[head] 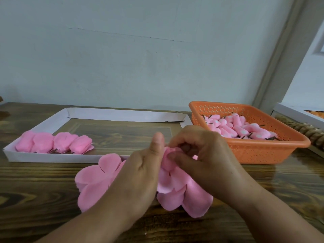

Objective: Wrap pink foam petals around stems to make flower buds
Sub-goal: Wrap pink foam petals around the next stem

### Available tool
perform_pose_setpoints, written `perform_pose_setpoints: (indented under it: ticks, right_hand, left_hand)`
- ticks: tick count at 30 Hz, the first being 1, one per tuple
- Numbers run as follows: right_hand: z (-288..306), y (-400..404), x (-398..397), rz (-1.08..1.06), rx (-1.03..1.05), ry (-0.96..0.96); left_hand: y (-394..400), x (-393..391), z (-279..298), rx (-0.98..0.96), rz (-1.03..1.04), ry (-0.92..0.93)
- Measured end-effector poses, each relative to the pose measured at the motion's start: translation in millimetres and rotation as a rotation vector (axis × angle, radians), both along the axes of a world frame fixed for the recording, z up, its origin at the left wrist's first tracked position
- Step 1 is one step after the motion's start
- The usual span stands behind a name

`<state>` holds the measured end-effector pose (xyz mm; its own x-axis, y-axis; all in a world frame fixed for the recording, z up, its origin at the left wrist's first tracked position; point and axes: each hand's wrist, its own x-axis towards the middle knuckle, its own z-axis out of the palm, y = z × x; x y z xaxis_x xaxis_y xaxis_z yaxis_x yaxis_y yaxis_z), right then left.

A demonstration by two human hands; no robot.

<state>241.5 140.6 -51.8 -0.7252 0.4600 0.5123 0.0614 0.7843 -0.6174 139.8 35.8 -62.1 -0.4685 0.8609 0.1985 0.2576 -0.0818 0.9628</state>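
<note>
Both hands meet over the table's middle around one pink foam bud (168,159). My left hand (140,171) grips its left side with the thumb pointing up. My right hand (198,155) curls over the top and pinches the petals; the stem is hidden. A pile of flat pink foam petals (94,181) lies under and beside my hands. Several wrapped buds (54,142) lie in a row in the white cardboard tray (52,157) at left. The orange basket (263,151) at right holds several small pink cores on brown stems (245,128).
The dark wooden table (35,181) runs to a pale wall behind. A white box (298,113) and a brown twisted rope-like object (308,134) sit at the far right past the basket.
</note>
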Motion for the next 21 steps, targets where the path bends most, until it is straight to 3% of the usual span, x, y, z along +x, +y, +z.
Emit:
perform_pose_setpoints:
  ticks: [3, 5, 21]
  right_hand:
    - [3.1, 1.9, 1.5, 0.01, -0.139, 0.061]
    - [3.7, 1.2, 1.6, 0.023, -0.177, 0.075]
    - [3.9, 1.8, 1.2, -0.008, -0.292, 0.08]
  left_hand:
    - [9.5, -10.5, -9.2, 0.009, 0.02, -0.278]
    - [13.3, -16.1, -13.5, 0.001, -0.003, -0.317]
    - [10.4, -18.0, -15.7, 0.015, -0.064, -0.128]
